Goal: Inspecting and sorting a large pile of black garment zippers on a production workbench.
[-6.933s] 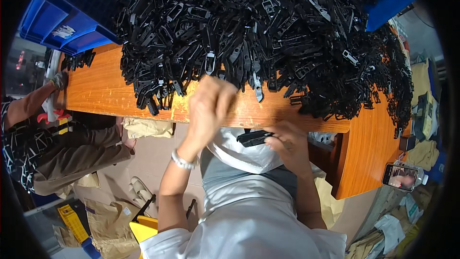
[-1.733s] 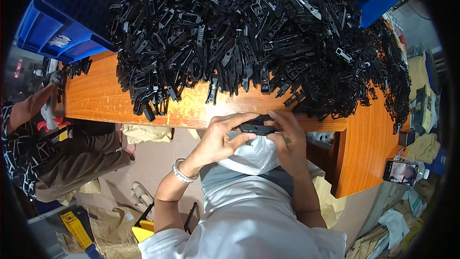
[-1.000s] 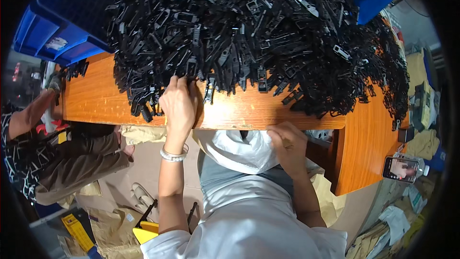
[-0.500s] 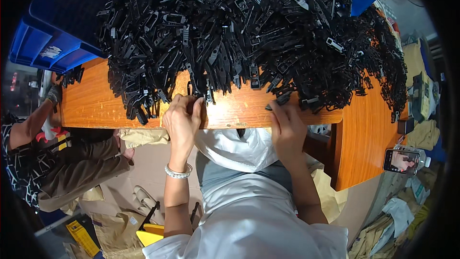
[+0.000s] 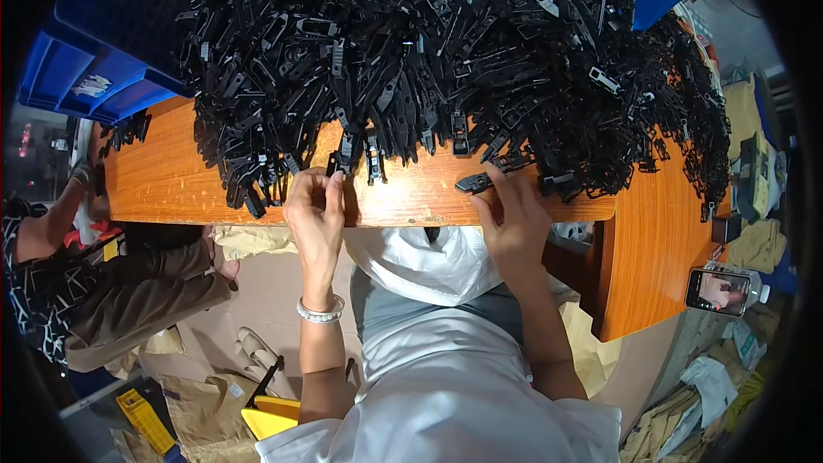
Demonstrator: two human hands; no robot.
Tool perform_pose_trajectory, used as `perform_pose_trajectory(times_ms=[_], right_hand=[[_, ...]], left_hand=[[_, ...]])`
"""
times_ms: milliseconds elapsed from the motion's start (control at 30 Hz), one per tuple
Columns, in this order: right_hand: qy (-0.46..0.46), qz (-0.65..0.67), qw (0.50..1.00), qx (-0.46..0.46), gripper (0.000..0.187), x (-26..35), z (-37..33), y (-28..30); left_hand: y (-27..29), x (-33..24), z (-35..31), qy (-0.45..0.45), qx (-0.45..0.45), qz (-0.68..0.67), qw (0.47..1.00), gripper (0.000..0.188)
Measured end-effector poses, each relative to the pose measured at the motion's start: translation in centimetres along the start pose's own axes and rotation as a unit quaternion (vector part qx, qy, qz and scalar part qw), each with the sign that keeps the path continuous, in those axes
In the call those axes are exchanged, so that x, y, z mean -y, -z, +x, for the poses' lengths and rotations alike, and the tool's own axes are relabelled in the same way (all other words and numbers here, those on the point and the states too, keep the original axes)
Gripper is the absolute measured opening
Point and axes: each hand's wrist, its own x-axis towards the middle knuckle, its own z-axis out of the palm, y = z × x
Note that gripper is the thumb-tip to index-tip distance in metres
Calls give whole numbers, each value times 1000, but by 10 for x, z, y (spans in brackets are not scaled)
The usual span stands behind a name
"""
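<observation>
Far left, a blue crate stands at the far left corner of the desk, its contents hidden, with a co-worker's gloved hand at the left edge. Open wood runs from there to the left hand, thumb and finger pinched on a black part near the front edge, below a broad heap. Between the hands, which are apart, bare wood lines the front edge; beneath it sags a white bag, a dark shape at its mouth. The right hand grips another part over the desk. A phone stands by the right edge.
</observation>
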Motion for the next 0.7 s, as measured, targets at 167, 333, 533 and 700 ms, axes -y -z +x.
perform_pose_trajectory(times_ms=[167,333,533,700], right_hand=[[29,-8,999,-19,27,-6,-5,-9],[35,6,999,-36,17,-10,-10,-13],[20,35,999,-6,17,-8,-9,-8],[2,-17,999,-31,19,-7,-5,-4]], left_hand=[[3,13,-11,90,-35,-56,994,21],[2,14,-14,72,-59,-66,993,19],[0,-2,-13,-63,-110,61,990,15],[3,-1,-13,-68,-74,143,985,15]])
